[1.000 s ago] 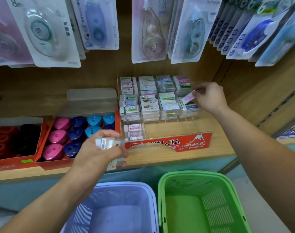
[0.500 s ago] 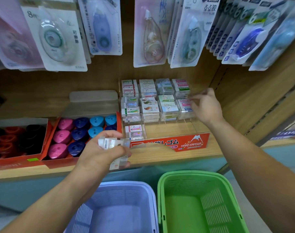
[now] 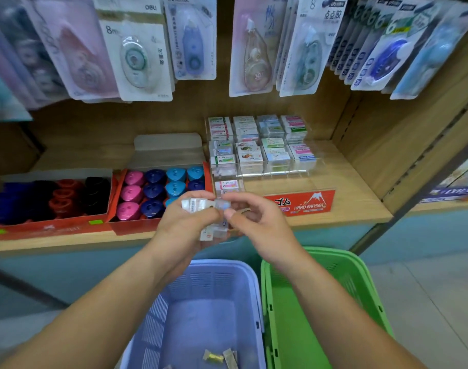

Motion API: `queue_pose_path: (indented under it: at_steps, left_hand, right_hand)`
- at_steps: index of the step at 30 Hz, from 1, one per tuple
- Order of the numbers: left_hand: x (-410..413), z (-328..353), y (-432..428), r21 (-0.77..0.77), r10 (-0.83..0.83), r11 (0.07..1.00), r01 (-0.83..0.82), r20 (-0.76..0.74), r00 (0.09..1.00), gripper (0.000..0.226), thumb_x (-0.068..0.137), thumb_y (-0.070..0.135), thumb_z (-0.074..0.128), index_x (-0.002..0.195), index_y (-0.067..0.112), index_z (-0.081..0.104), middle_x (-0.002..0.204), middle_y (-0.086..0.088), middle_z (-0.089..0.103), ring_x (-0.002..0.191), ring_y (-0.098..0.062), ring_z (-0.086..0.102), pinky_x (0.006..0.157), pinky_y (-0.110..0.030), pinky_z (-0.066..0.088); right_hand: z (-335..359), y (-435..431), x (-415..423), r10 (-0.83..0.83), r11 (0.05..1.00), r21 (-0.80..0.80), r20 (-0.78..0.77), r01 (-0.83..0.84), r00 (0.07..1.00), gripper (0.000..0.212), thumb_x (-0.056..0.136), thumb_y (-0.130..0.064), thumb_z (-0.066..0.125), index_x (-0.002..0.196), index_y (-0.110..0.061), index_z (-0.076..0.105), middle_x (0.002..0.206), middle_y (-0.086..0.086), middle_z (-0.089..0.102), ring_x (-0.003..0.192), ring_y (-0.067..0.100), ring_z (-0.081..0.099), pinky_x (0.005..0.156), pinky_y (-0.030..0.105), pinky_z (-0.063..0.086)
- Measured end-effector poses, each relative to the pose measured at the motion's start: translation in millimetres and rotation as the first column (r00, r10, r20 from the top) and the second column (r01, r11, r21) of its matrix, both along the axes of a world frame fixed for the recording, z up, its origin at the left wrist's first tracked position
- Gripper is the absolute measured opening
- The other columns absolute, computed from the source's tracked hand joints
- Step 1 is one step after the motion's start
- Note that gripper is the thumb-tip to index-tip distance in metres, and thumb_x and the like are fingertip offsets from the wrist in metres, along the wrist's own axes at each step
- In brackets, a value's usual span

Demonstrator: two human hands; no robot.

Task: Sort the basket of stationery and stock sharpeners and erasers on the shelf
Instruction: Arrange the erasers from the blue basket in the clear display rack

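In the head view the left hand (image 3: 184,226) curls round a clutch of wrapped erasers (image 3: 199,205), and the right hand (image 3: 258,222) pinches the clutch's right end between thumb and forefinger. The eraser tray (image 3: 300,205) sits on the shelf (image 3: 360,201) just beyond both hands. Its bare front rows lie beyond the right hand, which I judge the nearer. The clutch runs slantwise, far-left to near-right; blur hides which way each eraser points.

wooden shelf (image 3: 355,190) carries two red sharpener boxes (image 3: 158,193) (image 3: 49,203), clear eraser display (image 3: 262,153) at right.
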State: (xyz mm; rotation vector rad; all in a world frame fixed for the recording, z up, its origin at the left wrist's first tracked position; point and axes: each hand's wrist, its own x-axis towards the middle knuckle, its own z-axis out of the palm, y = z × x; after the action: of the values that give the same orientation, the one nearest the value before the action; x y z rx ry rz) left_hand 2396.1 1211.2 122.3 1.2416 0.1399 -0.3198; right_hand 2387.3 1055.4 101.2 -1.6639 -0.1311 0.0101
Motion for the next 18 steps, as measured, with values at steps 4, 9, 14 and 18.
queue_pose_path:
  at_steps: [4,9,14,18]
  left_hand:
    - [-4.2,3.0,4.4,-0.038,-0.014,0.999,0.014,-0.003,1.0,0.027,0.086,-0.006,0.066,0.103,0.015,0.062,0.095,-0.014,0.073,0.084,-0.026,0.073,0.065,-0.036,0.06]
    - [-6.2,5.3,4.0,-0.027,-0.028,0.999,0.028,-0.017,0.999,0.026,0.087,-0.003,0.068,0.105,0.015,0.064,0.088,-0.01,0.074,0.073,-0.021,0.073,0.062,-0.034,0.06]
    - [-3.2,4.2,2.2,0.016,-0.019,1.0,0.019,-0.016,1.0,0.033,0.084,-0.007,0.071,0.109,0.012,0.063,0.101,-0.017,0.074,0.082,-0.026,0.072,0.063,-0.035,0.061]
    - [1.4,-1.3,4.7,0.117,-0.008,0.993,0.009,-0.009,1.0,0.039,0.081,-0.008,0.073,0.111,0.013,0.063,0.099,-0.013,0.076,0.082,-0.023,0.073,0.067,-0.036,0.06]
  right_hand:
    - [5.2,-1.5,-8.2,0.049,0.989,0.144,-0.065,-0.039,0.997,0.036,0.089,0.003,0.069,0.115,-0.022,0.069,0.095,-0.002,0.072,0.089,0.01,0.068,0.072,0.023,0.055]
    - [3.8,-3.5,-8.4,0.005,0.98,0.198,-0.138,0.023,0.99,0.025,0.088,-0.001,0.071,0.109,-0.014,0.069,0.098,0.005,0.072,0.089,0.019,0.068,0.08,0.041,0.053]
    - [-1.9,-9.7,-8.2,-0.036,0.949,0.306,-0.148,0.08,0.988,0.026,0.09,0.007,0.064,0.107,-0.012,0.062,0.085,0.004,0.073,0.077,0.022,0.067,0.07,0.036,0.053]
    - [-9.0,-22.2,-4.1,-0.063,0.976,0.201,-0.135,0.089,0.989,0.041,0.089,0.012,0.062,0.116,-0.019,0.068,0.091,0.011,0.069,0.075,0.028,0.069,0.068,0.031,0.056]
